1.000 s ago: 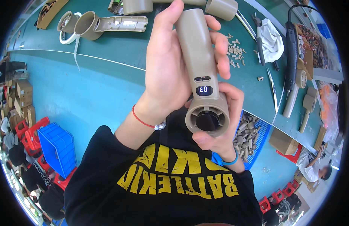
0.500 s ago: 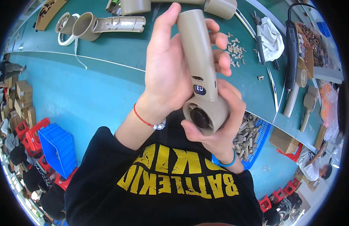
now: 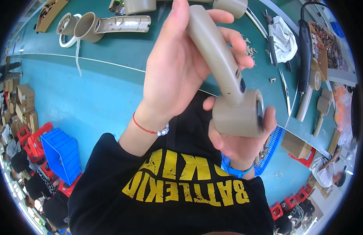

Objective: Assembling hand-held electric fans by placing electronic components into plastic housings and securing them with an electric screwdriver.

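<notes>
A beige handheld fan is tilted in front of my chest above the table's near edge, its round head lower right. My left hand holds the handle between thumb and fingers, the fingertips showing on its far side. My right hand cups the head from below, fingers closed around it. A dark display window and a small slot sit on the handle's side near the head, seen at an angle. The head's opening faces right and is mostly hidden.
On the green table lie small beige parts, tweezers, a white cloth and a black electric screwdriver. Fan housings and a half shell lie at left. A blue basket stands below the edge at right.
The fan has been turned, so its display and head opening now face right. The head has swung right with my right hand, which now grips it from beneath. The lit display no longer shows.
</notes>
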Motion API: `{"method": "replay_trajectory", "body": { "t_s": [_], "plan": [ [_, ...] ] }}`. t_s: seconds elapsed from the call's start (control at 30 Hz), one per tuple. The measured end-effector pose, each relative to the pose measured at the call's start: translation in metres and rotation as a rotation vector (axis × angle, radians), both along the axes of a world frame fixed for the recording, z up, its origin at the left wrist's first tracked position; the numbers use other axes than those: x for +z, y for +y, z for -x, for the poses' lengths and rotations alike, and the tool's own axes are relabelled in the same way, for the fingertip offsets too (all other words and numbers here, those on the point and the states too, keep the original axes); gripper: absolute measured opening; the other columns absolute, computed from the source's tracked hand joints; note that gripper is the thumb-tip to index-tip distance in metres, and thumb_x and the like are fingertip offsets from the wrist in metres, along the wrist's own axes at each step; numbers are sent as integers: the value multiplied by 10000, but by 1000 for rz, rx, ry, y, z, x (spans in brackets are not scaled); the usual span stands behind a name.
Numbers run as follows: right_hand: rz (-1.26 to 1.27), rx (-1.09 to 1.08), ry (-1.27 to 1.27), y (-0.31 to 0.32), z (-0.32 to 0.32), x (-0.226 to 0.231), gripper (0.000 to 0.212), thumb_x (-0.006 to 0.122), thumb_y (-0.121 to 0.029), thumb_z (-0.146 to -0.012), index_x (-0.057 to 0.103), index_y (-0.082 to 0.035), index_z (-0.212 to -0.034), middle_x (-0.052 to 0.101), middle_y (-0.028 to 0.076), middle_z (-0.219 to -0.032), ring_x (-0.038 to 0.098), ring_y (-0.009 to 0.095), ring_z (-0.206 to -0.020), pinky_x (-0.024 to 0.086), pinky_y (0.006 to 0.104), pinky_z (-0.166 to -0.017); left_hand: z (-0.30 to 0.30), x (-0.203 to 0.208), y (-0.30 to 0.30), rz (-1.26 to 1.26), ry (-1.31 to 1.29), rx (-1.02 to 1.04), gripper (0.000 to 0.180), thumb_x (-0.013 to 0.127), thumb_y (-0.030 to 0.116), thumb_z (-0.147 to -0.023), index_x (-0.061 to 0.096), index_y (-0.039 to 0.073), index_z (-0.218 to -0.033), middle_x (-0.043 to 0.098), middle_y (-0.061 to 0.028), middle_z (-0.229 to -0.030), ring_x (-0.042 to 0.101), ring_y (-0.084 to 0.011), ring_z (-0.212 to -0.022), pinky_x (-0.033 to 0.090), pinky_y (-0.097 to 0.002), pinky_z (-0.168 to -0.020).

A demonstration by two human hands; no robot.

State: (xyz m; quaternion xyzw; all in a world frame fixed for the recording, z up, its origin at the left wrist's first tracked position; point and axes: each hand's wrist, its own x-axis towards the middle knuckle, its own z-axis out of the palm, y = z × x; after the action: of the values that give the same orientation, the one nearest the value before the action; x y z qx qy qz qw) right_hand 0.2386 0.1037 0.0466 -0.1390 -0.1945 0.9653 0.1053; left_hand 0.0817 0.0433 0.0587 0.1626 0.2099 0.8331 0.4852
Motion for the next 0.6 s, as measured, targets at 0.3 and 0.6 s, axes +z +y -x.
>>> {"method": "replay_trajectory", "body": {
  "t_s": [0.3, 0.6],
  "plan": [
    [589, 235, 340, -3, 2, -8, 771, 338, -630, -937, 178, -80, -1452, 482, 330, -1143, 574, 229, -454, 470, 236, -389, 0, -4, -2, 47, 88, 41, 629, 238, 582, -991, 486, 42, -1196, 602, -84, -974, 649, -260, -861, 545, -378, -719],
    [518, 177, 277, -8, 3, -5, 757, 331, -627, -939, 215, -62, -1429, 511, 330, -1079, 546, 221, -423, 469, 249, -363, 0, -4, -2, 87, 114, 83, 595, 253, 558, -1000, 490, 49, -1196, 613, -79, -961, 658, -249, -813, 555, -361, -681]
  ]
}}
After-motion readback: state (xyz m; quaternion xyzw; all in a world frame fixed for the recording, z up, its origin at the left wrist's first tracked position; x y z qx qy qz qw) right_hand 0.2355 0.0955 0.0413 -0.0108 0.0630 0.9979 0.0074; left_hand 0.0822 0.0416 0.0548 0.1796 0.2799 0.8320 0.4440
